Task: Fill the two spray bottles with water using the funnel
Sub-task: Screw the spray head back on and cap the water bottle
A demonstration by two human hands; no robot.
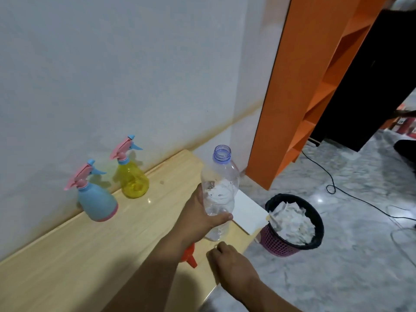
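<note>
While left hand (198, 219) grips the uncapped water bottle (219, 190) mid-frame, right hand (227, 257) curls on the desk (90, 255) by the orange funnel (190, 257), hold unclear; both spray bottles, blue (96, 199) and yellow (132, 176), still capped at left: unscrew heads next

Back edge of table (67, 246): taken up by the blue spray bottle (98, 204) and the yellow spray bottle (134, 181), set near each other close against the wall (90, 75).
Middle of table: bare wood is left open in front of both bottles.
Near right corner: crowded by the left hand (198, 218) gripping the uncapped water bottle (219, 190), the orange funnel (190, 255) and the right hand (227, 257).
Right of table: the floor is blocked by a wastebasket (292, 224).
</note>
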